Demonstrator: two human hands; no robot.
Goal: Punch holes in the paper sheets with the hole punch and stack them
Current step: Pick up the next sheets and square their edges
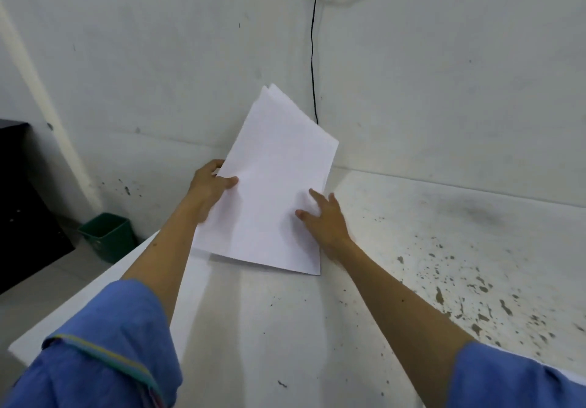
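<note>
Two hands on paper sheets (272,185), frame centre | left hand (207,187) pinches edge, right hand (323,217) spread flat | step: gathering (punch unseen) | next: find punch

Both arms reach forward from rolled-up blue sleeves (104,341), forearms bare. The left hand (207,190) is out ahead at the left edge of the paper sheets (272,185), thumb lying across the top face and fingers curled round behind, pinching the bundle. The right hand (326,217) sits lower and to the right, palm down, fingers spread and fairly straight, resting flat on the sheets' right edge. The wrists are well apart, the two forearms angling in toward each other.
</note>
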